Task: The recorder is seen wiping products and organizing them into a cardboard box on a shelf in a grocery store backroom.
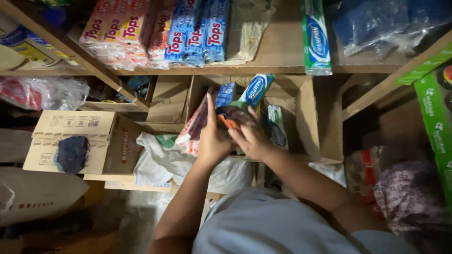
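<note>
My left hand [213,136] and my right hand [252,137] meet in front of an open cardboard box [307,123] on the lower shelf. Together they grip a dark plastic packet with an orange patch [230,117]. Just behind my fingers, a green and blue packet [256,88] stands tilted in the box. A blue packet [225,94] and pink and white packs [193,128] lean at the left of my left hand. My grey shirt fills the bottom of the view.
The wooden shelf [278,61] above carries pink and blue wrapped packs [160,33] and a long green and white pack [315,40]. A flat carton [84,141] with a dark cloth lies left. White bags [165,162] sit below. Green boxes [435,113] stand right.
</note>
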